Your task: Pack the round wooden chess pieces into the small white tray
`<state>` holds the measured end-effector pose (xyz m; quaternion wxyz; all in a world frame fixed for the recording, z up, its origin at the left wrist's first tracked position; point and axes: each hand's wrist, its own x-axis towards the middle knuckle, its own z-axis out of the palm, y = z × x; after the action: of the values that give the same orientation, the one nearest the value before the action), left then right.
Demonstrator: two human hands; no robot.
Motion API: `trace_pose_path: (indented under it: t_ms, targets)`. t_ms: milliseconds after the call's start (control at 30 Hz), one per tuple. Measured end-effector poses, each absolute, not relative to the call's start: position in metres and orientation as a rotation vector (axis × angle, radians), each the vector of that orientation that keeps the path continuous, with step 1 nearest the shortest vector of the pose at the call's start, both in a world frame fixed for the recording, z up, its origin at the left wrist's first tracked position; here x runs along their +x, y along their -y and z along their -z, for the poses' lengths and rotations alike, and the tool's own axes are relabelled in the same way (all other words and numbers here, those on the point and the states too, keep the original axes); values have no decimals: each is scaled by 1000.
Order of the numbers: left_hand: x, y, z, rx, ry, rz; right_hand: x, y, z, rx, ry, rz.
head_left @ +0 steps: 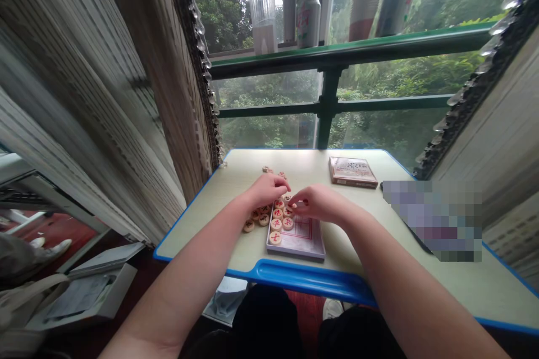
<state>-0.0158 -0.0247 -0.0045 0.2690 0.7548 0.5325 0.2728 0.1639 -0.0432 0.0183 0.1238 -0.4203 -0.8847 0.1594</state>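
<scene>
A shallow white box tray (319,252) with a red-lined print lies on the desk. Round wooden Chinese chess pieces (275,237) with red characters sit in two columns along its left side. My right hand (322,203) reaches over the tray from the right, thumb and fingertips closed on a chess piece (292,206). Over the tray's far left corner is my left hand (269,188), fingers curled together; what they hold, if anything, is hidden. More pieces (249,226) lie loose on the desk left of the tray, partly behind my left wrist, and a few lie beyond that hand.
The pale desk (202,219) has a blue edge and a pen groove. A flat brown box (352,171) lies at the back right, a blurred-out object (433,221) right of it. Cans (309,21) and stacked cups stand on the green railing (357,50). Stringed curtains hang on both sides.
</scene>
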Motion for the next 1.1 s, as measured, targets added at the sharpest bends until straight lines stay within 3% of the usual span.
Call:
trace_pose_path:
  t_ms: [1100]
  targets:
    - [-19, 26, 3, 2196, -1515, -626, 155, 49, -20, -1292, 2597, -532]
